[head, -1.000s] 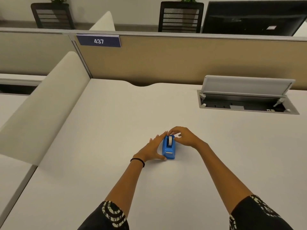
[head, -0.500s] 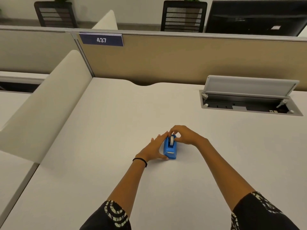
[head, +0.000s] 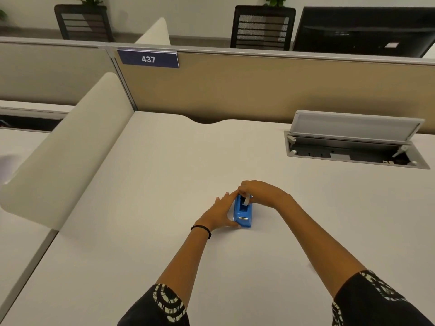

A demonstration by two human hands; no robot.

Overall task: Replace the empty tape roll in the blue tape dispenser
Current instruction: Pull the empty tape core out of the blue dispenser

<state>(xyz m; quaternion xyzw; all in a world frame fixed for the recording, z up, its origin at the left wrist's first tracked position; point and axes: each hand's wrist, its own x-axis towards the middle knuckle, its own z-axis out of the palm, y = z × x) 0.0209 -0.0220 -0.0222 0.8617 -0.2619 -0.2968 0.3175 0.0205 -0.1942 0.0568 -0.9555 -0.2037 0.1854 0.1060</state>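
A small blue tape dispenser [head: 243, 215] stands on the white desk [head: 164, 184], its cutter end toward me. My left hand [head: 219, 214] lies flat against its left side, thumb at the front corner, steadying it. My right hand [head: 259, 191] reaches over the far end and pinches a thin white tape roll [head: 246, 199] that sits tilted and partly raised in the dispenser's slot. The roll's far part is hidden by my fingers.
An open cable hatch [head: 353, 147] with a raised grey lid is sunk in the desk at the far right. A beige partition [head: 259, 90] with a "437" sign [head: 148, 59] runs behind. A cream side divider [head: 70, 142] borders the left.
My right fingers have closed over the white roll and tipped it up in the slot. The left hand stays pressed to the dispenser's side.
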